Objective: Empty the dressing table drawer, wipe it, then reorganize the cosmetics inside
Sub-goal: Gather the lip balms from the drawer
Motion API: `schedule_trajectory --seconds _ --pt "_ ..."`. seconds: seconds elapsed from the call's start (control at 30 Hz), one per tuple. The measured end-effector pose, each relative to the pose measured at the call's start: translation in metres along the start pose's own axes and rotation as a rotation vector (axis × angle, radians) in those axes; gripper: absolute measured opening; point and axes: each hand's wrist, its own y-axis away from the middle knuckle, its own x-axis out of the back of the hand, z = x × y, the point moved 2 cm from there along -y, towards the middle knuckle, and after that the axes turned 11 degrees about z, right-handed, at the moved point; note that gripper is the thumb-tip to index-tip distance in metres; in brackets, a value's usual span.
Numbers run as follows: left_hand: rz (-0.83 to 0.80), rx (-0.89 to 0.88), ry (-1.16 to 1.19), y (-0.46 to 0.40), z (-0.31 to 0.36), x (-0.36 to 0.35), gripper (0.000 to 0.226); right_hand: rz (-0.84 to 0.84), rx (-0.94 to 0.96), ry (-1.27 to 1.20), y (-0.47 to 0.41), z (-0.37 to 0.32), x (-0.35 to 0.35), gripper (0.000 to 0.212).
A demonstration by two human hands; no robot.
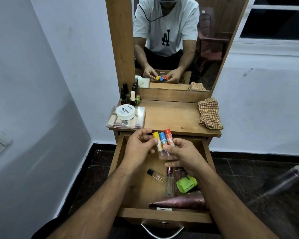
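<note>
The wooden drawer (164, 215) is pulled open below the dressing table top (173, 116). Above it my left hand (138, 147) and my right hand (183, 152) together hold three small tubes (162, 140) side by side, with yellow, blue and red caps. In the drawer lie a small black-capped vial (155, 175), a clear glass bottle (169, 183), a green jar (186, 183), a brown cone-shaped tube (179, 201) and a small white item (164, 209) at the front edge.
On the table top at the left stands a clear box of cosmetics (126, 120) with a white nail polish tub (125, 112) on it. Several small bottles (129, 94) stand behind it. A checked cloth (209, 113) lies at the right. The mirror (178, 44) rises behind.
</note>
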Motion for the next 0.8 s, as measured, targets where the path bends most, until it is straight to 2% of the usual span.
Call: schedule_trajectory --seconds 0.23,0.4,0.5,0.6,0.7,0.8 --pt "0.084 -0.014 -0.003 0.007 0.009 -0.005 0.019 0.101 0.044 -0.035 0.002 -0.002 -0.005 0.033" --pt "0.090 -0.054 -0.012 0.006 0.018 -0.008 0.008 0.173 0.098 -0.082 0.003 -0.011 -0.010 0.023" --pt "0.038 -0.101 -0.036 0.004 0.027 -0.011 0.014 0.207 0.025 -0.193 -0.004 -0.018 -0.011 0.024" --pt "0.078 -0.126 -0.013 -0.001 0.035 -0.011 0.015 0.219 -0.082 -0.325 -0.014 -0.031 -0.013 0.023" --pt "0.139 -0.182 -0.035 -0.008 0.043 -0.005 0.016 0.270 -0.062 -0.279 -0.028 -0.051 -0.014 0.017" --pt "0.144 -0.231 -0.069 -0.012 0.054 0.003 0.023 0.291 -0.021 -0.111 -0.045 -0.072 -0.019 0.014"
